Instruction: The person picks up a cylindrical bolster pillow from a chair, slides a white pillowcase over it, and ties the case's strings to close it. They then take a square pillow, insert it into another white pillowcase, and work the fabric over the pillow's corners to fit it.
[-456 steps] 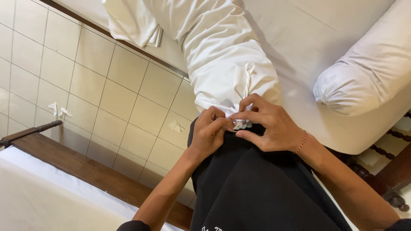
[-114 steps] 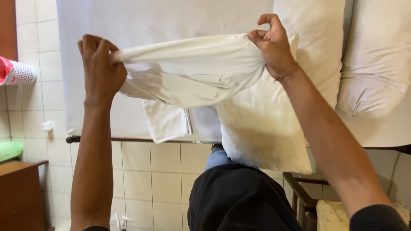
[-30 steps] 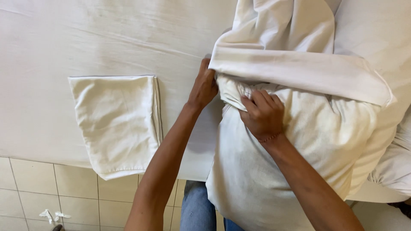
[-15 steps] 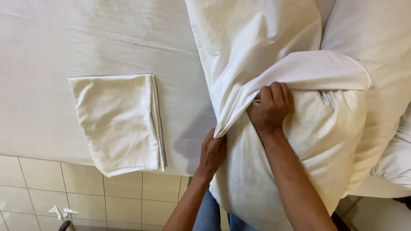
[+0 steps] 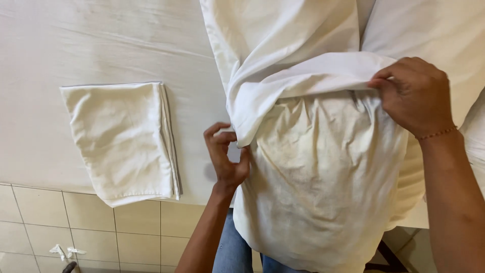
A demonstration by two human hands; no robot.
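Observation:
A cream, stained pillow (image 5: 318, 187) hangs off the near edge of the bed, its upper part inside a white pillowcase (image 5: 283, 45). The case's open hem runs across the pillow's middle. My left hand (image 5: 227, 156) pinches the hem's left corner beside the pillow. At the right end of the hem, my right hand (image 5: 414, 93) grips the cloth with fingers curled over it. A thin bracelet circles that wrist.
A folded white pillowcase (image 5: 124, 139) lies on the bed's white sheet (image 5: 101, 40) at the left, near the edge. Another pillow (image 5: 475, 136) shows at the far right. Beige tiled floor (image 5: 101, 232) lies below the bed edge, with my jeans (image 5: 232, 247) in view.
My right hand slid along the hem from the pillow's middle to its right side. My left hand rose slightly to the hem's left corner. More of the bare pillow shows.

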